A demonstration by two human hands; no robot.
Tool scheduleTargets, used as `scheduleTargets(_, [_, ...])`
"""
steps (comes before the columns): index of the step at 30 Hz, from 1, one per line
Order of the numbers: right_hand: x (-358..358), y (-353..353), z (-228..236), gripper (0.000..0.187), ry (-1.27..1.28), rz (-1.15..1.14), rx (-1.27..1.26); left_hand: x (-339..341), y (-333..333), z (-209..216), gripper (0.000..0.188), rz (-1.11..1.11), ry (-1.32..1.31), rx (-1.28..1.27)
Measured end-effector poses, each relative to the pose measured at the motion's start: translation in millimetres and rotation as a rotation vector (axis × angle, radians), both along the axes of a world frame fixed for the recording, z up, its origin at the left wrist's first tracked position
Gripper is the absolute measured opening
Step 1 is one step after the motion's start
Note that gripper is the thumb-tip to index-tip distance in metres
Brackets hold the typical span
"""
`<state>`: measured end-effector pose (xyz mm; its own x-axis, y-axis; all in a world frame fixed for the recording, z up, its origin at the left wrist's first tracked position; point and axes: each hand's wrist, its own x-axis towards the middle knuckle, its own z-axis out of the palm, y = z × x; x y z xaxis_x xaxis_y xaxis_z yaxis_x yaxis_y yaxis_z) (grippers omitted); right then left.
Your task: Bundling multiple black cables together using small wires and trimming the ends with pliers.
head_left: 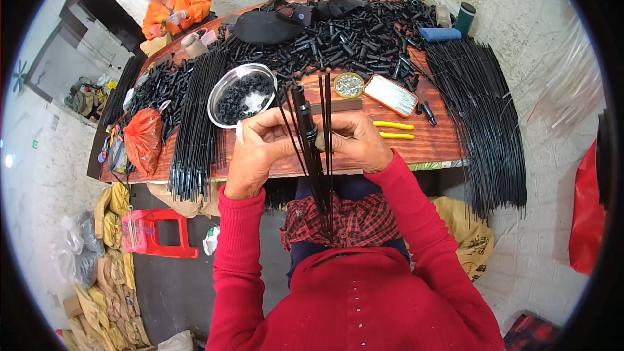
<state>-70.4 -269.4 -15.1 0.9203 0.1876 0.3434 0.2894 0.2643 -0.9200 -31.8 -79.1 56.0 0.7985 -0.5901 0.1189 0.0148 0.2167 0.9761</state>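
"How are things arranged about the steel bowl (253, 101)?"

"To its left, a sheaf of black rods (196, 117) is laid with its ends past the table edge, presumably so that single ones can be drawn easily. To its lower right, a black tube (304, 107) and a few thin rods are held roughly upright, gripped between thumb and fingers of the left hand (252, 149) and pinched by the right hand (361, 144), probably to be kept aligned. Farther right, a yellow-handled tool (395, 126) is placed within reach."

"And what cannot be made out?"

"Left of the tube, some fingertips are hidden behind it. Below the bowl's level, the rods' lower ends are lost against checked cloth (367, 214). Right of the bowl, the tool's head is covered by the right hand."
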Motion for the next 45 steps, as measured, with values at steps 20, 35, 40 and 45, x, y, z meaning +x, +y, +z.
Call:
scheduleTargets(20, [-6,-23,5,0.047,0.092,0.219,0.086,2,-4,0,0.030,-0.010,-0.074,0.053])
scheduleTargets(35, [-10,-10,15,0.033,-0.002,0.017,-0.051,-5,-22,-6,0.031,0.246,-0.185,0.132])
scheduleTargets(40, [-10,-14,13,0.027,0.052,-0.019,-0.064,-8,-19,-4,0.030,0.197,-0.170,0.106])
scheduleTargets(45, [-7,-3,9,0.028,-0.034,-0.103,-0.094,-6,-11,-3,0.030,0.157,-0.138,0.096])
